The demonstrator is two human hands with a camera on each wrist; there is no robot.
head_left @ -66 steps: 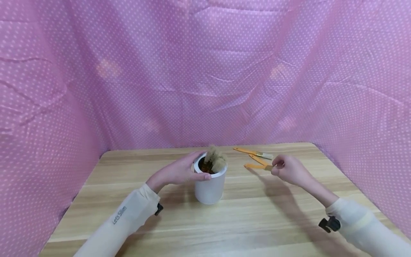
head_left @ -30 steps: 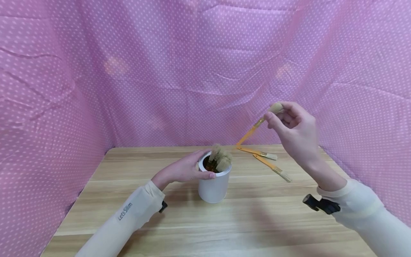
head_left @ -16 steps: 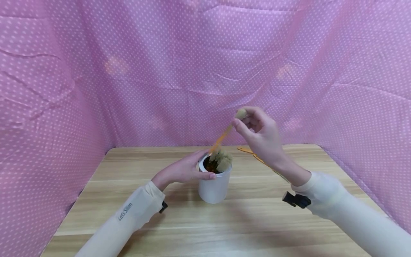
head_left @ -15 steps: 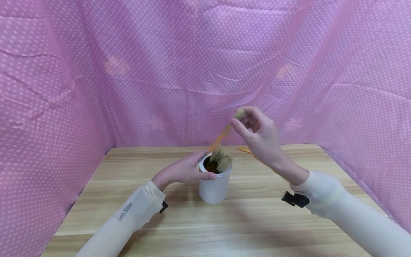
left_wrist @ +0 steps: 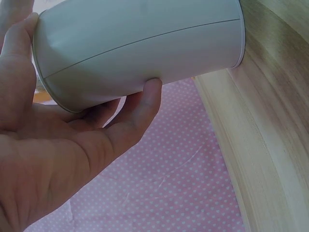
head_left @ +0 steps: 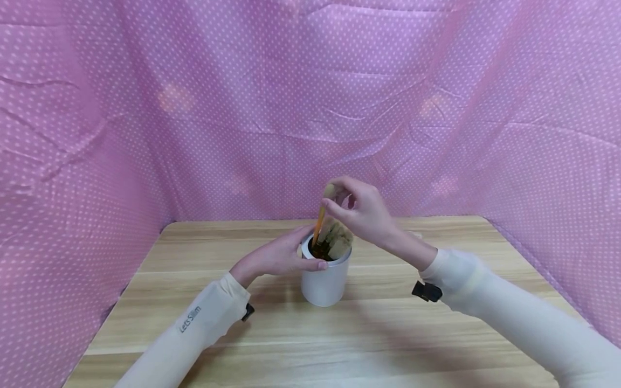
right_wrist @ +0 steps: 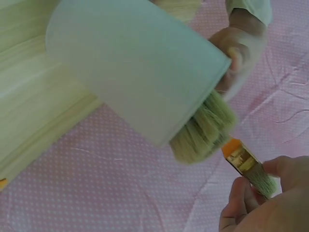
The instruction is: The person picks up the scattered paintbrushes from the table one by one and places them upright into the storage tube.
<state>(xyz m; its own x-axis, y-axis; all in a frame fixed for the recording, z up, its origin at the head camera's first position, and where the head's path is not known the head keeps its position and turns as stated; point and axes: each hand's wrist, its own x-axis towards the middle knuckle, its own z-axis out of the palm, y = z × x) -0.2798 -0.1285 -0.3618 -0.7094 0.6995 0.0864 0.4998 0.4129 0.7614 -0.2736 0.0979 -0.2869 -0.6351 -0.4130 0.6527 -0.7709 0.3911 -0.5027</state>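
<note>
One brush (right_wrist: 244, 159) is at the mouth of one white can (head_left: 324, 288), leaning slightly, bristles up, the orange handle's lower end running down inside the rim on the left side. The right hand (head_left: 361, 210) pinches it by the bristles between thumb and bent fingertips, with only a narrow gap between them. The left hand (head_left: 278, 254) grips the can near its top, thumb over the near rim and fingers round the far side, spread by the can's width. The can stands upright on the table.

Inside, several brush heads (head_left: 341, 237) crowd together and stick up above the rim; they overlap too much to count, and their handles are lost in the dark interior.

Past the right forearm (head_left: 412, 249) a pale tip (head_left: 414, 235) shows; the rest is hidden. At the left edge of the right wrist view an orange scrap (right_wrist: 3, 183) is cut off, too little to make out.

There are two pale sleeves (head_left: 504, 296), each with a black clip (head_left: 427, 291), one wooden table (head_left: 291, 350), and pink dotted cloth (head_left: 310, 108) behind.
</note>
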